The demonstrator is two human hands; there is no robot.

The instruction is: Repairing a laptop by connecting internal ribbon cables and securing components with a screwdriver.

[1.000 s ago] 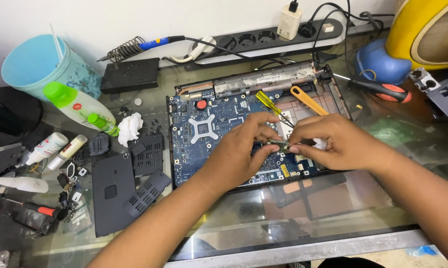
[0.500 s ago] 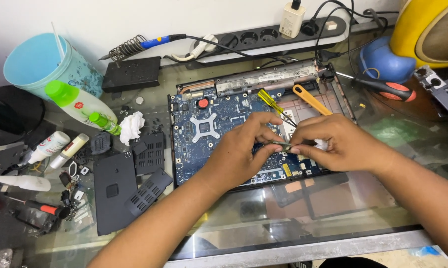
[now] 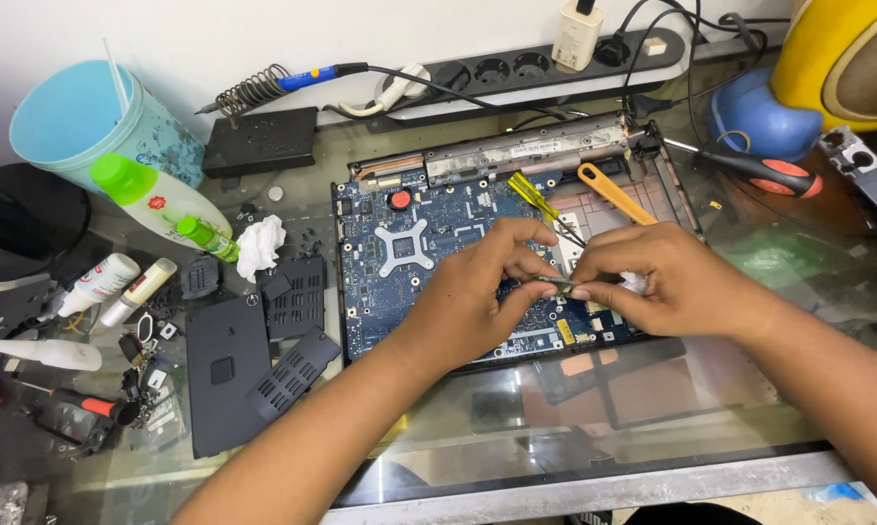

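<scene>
While both hands sit over the board, little differs from half a second ago:
left hand [image 3: 473,297]: same spot, fingers closed, pinching the left end of a small metal part [image 3: 553,284]
right hand [image 3: 662,282]: same spot, fingers closed on the part's right end
part: held just above the blue board [image 3: 409,243], lower right area
screwdrivers: yellow one [image 3: 534,194] and orange one [image 3: 613,192] unmoved, beyond the fingers
covers [image 3: 229,374]: unmoved, left of the board
view: barely shifted
</scene>
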